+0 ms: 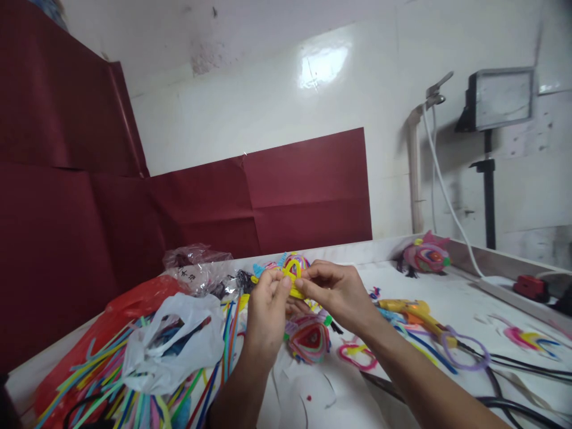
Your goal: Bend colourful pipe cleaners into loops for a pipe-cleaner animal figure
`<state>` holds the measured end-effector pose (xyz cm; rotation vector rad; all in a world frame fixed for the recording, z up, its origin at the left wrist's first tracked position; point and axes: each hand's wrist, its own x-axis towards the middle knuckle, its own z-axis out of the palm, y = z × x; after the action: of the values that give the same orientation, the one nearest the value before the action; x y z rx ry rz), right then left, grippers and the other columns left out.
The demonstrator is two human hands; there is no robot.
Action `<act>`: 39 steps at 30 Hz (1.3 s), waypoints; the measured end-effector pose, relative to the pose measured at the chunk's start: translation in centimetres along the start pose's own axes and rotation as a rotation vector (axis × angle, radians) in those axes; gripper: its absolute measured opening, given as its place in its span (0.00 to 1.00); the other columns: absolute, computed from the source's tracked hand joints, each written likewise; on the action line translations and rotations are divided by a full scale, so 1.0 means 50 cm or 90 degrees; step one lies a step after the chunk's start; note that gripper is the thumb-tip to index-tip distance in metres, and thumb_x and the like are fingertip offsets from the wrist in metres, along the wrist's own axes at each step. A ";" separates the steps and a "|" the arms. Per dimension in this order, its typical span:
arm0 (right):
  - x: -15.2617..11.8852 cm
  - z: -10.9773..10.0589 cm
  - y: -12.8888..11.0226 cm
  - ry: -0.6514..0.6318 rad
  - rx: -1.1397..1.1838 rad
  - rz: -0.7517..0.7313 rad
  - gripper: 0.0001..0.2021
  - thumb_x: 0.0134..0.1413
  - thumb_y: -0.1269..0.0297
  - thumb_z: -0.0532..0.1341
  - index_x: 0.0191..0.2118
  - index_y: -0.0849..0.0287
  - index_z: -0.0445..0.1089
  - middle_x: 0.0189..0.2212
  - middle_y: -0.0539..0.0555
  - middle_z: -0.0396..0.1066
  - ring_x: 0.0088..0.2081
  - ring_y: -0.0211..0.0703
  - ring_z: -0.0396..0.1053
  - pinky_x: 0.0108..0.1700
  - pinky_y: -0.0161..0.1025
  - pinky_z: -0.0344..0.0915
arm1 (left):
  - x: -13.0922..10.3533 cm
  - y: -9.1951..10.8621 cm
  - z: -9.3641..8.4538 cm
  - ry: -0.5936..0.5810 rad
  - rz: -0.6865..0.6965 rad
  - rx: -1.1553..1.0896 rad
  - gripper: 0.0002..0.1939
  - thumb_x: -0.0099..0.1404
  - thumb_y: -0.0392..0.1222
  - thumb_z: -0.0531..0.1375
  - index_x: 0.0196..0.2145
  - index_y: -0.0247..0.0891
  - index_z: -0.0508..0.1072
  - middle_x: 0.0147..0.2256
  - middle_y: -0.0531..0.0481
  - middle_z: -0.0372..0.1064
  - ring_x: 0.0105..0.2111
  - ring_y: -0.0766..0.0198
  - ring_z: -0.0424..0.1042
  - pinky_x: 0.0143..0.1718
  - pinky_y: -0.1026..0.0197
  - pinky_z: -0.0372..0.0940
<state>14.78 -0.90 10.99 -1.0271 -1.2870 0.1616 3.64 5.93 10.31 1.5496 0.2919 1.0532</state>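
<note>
Between both hands is a yellow pipe cleaner (292, 268) bent into a loop, held up over the table. My left hand (269, 307) pinches its left side between thumb and fingers. From the right, my right hand (335, 292) grips the same piece with thumb and forefinger. Just below them lies a multicoloured pipe-cleaner ornament (309, 338) with a red centre. A pink pipe-cleaner outline (357, 354) rests under my right forearm. Behind the hands, another colourful ornament (298, 260) is partly hidden.
At left, loose pipe cleaners (143, 402) spill around a white plastic bag (176, 339) and a red bag (147, 295). A yellow glue gun (409, 310) with black cables lies at right, near a purple ring (465, 362). A finished-looking ornament (426, 256) sits at the back right.
</note>
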 end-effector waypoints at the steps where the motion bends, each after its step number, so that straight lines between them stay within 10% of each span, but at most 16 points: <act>1: 0.000 0.000 -0.001 0.001 -0.009 -0.004 0.07 0.46 0.63 0.63 0.24 0.61 0.72 0.19 0.51 0.67 0.23 0.37 0.63 0.24 0.34 0.58 | 0.000 0.000 0.001 0.002 0.001 -0.001 0.13 0.59 0.49 0.59 0.33 0.39 0.60 0.25 0.52 0.72 0.21 0.63 0.73 0.19 0.66 0.63; 39: 0.013 -0.011 0.010 -0.059 0.149 0.210 0.11 0.40 0.61 0.64 0.20 0.62 0.66 0.15 0.45 0.58 0.19 0.31 0.52 0.23 0.33 0.49 | 0.008 -0.008 -0.006 0.073 0.054 0.143 0.11 0.60 0.47 0.56 0.32 0.35 0.67 0.18 0.53 0.69 0.17 0.65 0.70 0.19 0.66 0.64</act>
<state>15.66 -0.53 11.14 -1.0307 -1.1416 0.6038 3.78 6.52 10.13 1.7165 0.4389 1.2112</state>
